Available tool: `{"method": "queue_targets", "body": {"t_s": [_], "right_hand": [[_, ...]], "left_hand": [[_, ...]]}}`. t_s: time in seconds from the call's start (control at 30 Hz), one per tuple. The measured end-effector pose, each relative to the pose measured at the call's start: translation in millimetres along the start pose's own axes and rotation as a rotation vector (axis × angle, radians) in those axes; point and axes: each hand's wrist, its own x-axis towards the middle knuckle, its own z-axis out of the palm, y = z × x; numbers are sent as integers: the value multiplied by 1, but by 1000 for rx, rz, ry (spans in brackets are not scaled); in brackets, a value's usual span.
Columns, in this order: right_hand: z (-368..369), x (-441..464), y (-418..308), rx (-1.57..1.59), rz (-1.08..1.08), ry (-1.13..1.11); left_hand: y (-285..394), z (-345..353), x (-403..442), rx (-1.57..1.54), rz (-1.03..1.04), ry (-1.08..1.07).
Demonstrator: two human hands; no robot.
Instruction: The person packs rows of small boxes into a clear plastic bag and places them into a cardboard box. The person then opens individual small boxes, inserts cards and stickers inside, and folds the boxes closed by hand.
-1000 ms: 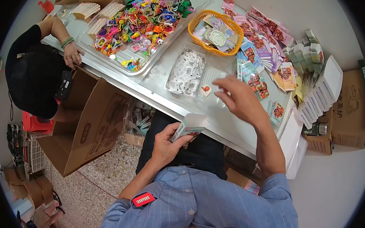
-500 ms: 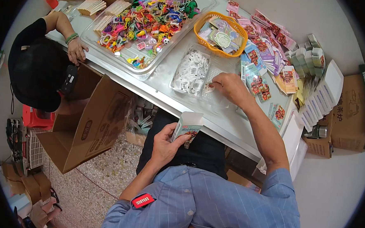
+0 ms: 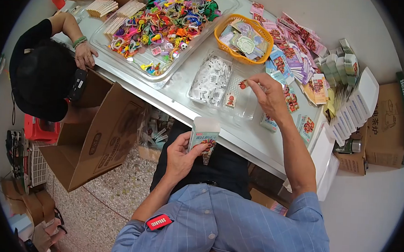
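Note:
My left hand (image 3: 180, 157) is wrapped round a small printed box (image 3: 204, 134), its top flap standing up, above my lap at the table's front edge. Between the thumb and fingers of my right hand (image 3: 268, 94) is a small reddish picture piece (image 3: 243, 85), too small to make out further. Below it, a similar card with a red figure (image 3: 230, 100) lies in a clear plastic tray (image 3: 245, 111). Left of that card stands a clear tub of small white packets (image 3: 210, 81). Another printed box (image 3: 269, 123) lies near my right forearm.
A large clear bin (image 3: 168, 81) heaped with colourful trinkets fills the table's left. An orange basket (image 3: 242, 59) holds cut-out cards. Stacks of printed boxes (image 3: 299, 62) cover the right. Beside a large open carton (image 3: 105, 139), a co-worker (image 3: 44, 76) leans in at left.
My right hand has lifted away from the tray and moved slightly right, with a small reddish piece in its fingers. The box in my left hand has turned and shifted slightly.

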Motion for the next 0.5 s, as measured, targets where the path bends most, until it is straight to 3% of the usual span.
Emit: {"method": "queue_targets", "body": {"t_s": [0.1, 0.17, 0.3, 0.37, 0.5], "right_hand": [[-4, -10, -22, 84, 74, 20], [0, -23, -36, 128, -136, 171], [5, -44, -76, 88, -292, 161], [8, -48, -84, -51, -485, 114], [15, -51, -92, -189, -538, -45]], "left_hand": [[2, 3, 2, -40, 16, 12], [4, 5, 4, -55, 24, 12], [2, 8, 6, -74, 38, -18], [3, 12, 5, -80, 30, -21], [6, 14, 2, -28, 60, -42]]}}
